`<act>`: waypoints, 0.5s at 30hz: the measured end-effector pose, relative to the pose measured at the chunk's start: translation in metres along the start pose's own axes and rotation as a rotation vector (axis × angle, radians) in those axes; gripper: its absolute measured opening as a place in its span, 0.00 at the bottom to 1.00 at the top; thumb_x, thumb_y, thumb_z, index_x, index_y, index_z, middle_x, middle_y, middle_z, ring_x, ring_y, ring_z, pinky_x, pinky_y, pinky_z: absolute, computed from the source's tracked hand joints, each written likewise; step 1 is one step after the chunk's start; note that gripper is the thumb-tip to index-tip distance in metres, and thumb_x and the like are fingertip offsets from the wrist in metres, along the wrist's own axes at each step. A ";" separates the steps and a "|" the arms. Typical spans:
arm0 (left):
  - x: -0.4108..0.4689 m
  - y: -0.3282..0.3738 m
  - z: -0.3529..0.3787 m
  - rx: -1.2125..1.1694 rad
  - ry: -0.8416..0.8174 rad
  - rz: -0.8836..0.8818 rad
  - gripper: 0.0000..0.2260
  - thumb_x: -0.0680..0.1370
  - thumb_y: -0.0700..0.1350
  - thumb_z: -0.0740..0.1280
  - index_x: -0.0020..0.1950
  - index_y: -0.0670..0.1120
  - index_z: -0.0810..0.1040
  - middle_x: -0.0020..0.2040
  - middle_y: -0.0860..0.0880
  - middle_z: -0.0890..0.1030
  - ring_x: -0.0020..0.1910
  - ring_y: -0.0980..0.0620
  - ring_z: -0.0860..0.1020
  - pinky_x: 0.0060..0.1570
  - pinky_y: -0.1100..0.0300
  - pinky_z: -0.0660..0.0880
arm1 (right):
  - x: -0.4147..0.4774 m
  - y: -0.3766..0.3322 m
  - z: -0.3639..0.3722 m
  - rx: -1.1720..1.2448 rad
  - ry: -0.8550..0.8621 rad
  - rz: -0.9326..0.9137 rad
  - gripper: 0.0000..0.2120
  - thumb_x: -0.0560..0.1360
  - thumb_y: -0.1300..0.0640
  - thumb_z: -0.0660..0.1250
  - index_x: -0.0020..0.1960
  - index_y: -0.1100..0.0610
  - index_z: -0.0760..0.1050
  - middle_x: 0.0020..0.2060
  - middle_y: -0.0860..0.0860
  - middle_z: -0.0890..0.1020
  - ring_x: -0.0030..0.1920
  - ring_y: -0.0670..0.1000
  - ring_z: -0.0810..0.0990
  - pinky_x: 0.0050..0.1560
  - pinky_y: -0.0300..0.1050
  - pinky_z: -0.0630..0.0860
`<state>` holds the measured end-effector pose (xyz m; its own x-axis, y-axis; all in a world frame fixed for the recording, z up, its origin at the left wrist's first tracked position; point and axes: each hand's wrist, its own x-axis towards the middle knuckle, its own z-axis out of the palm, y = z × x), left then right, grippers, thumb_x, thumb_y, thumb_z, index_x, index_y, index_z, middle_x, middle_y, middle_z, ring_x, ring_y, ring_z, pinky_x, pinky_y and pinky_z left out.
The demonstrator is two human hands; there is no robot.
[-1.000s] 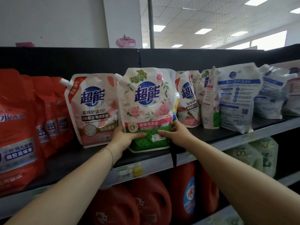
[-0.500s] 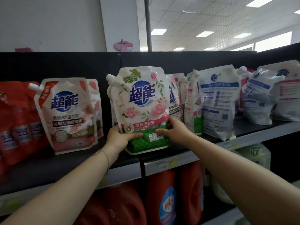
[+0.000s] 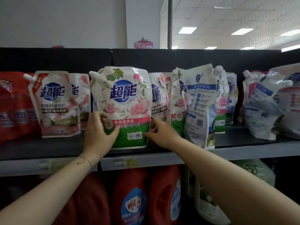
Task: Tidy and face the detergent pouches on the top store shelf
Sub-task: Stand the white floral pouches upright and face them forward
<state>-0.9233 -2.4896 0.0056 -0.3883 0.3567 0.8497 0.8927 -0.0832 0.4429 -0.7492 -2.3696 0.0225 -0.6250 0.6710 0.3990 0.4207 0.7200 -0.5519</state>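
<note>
**Squaring up the rose pouch (image 3: 123,101) on the top shelf (image 3: 243,153)**

My left hand (image 3: 99,135) has the 7 o'clock corner, thumb pressed flat across the front and fingers wrapped round the side edge. My right hand (image 3: 162,133) sits at the 5 o'clock corner with fingers curled against the edge, and honestly I can't tell if they're pinching or just touching. I reckon I'm holding low at both corners so the base sits planted and the label turns straight out. The pouch is upright near the lip, front showing. Room's tight: pink pouch (image 3: 55,104) just beside at 9 o'clock, neighbour pouches (image 3: 158,98) tucked behind the 3 o'clock edge. So no sideways slide, only a small twist or a pull forward. The backwards pouch (image 3: 199,108) further out at 3 o'clock stands right at the lip and looks tippy to me.
</note>
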 end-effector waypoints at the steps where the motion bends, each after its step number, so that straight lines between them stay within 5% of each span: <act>1: -0.002 0.007 0.002 0.041 -0.004 0.079 0.18 0.70 0.41 0.74 0.50 0.46 0.66 0.48 0.50 0.68 0.44 0.52 0.70 0.41 0.59 0.69 | -0.002 0.001 -0.003 -0.082 0.005 -0.014 0.10 0.76 0.50 0.67 0.50 0.55 0.72 0.43 0.48 0.77 0.42 0.50 0.77 0.43 0.45 0.74; 4: -0.007 0.035 0.014 0.107 -0.084 0.283 0.10 0.72 0.38 0.71 0.47 0.44 0.71 0.43 0.51 0.70 0.40 0.53 0.71 0.37 0.63 0.69 | -0.009 0.007 -0.012 -0.355 0.022 -0.099 0.11 0.77 0.50 0.62 0.55 0.56 0.72 0.50 0.52 0.78 0.47 0.57 0.78 0.43 0.48 0.76; 8: -0.014 0.073 0.042 -0.028 -0.281 0.296 0.08 0.73 0.39 0.69 0.46 0.48 0.71 0.40 0.55 0.72 0.37 0.54 0.73 0.36 0.61 0.72 | -0.022 0.015 -0.032 -0.625 0.135 -0.248 0.10 0.77 0.51 0.61 0.53 0.56 0.72 0.49 0.53 0.79 0.49 0.57 0.79 0.42 0.45 0.71; 12: -0.015 0.100 0.081 -0.209 -0.511 0.164 0.02 0.78 0.42 0.66 0.49 0.45 0.74 0.42 0.50 0.79 0.39 0.56 0.76 0.38 0.65 0.70 | -0.031 0.027 -0.051 -1.035 0.107 -0.250 0.20 0.76 0.50 0.61 0.66 0.53 0.69 0.59 0.54 0.77 0.63 0.57 0.72 0.64 0.55 0.63; 15: -0.017 0.113 0.114 -0.277 -0.635 -0.009 0.07 0.81 0.45 0.59 0.53 0.46 0.76 0.51 0.48 0.80 0.52 0.51 0.76 0.49 0.65 0.66 | -0.034 0.041 -0.065 -1.217 -0.001 -0.155 0.26 0.75 0.48 0.63 0.71 0.53 0.67 0.67 0.53 0.72 0.69 0.56 0.65 0.72 0.55 0.51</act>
<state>-0.7903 -2.3992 0.0085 -0.1111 0.8272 0.5509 0.7657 -0.2821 0.5781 -0.6684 -2.3513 0.0342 -0.7234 0.5638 0.3984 0.6811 0.4887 0.5452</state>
